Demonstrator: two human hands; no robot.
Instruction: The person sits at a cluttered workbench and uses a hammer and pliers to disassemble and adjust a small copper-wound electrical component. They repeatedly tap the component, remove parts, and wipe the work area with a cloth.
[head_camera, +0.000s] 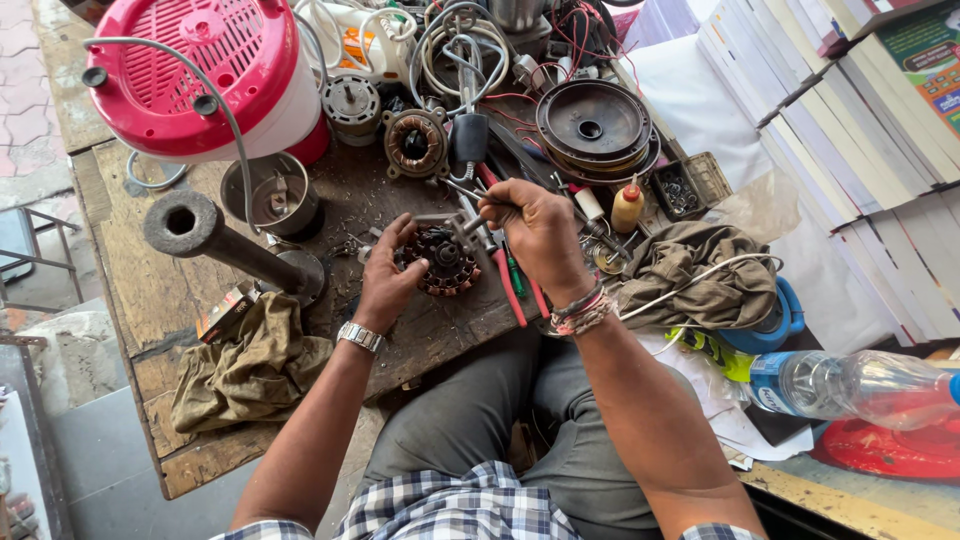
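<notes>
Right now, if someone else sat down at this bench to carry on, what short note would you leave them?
Left hand: steadies the round copper-wound motor stator on the worn wooden workbench.
Right hand: grips a thin metal tool, its tip above the stator.
Nearby: red-handled pliers beside the stator, olive rag to the left, small yellow oil bottle to the right.
Done: stator is out and bare.
Left: winding work in hand; progress unclear.

Rough, worn wooden workbench (150, 300); copper-wound stator (445, 262) (dull metal core); matt, crumpled cloth rag (250, 365).

Motor stator (443, 262) on workbench (140, 300), between rags (250, 365).
</notes>
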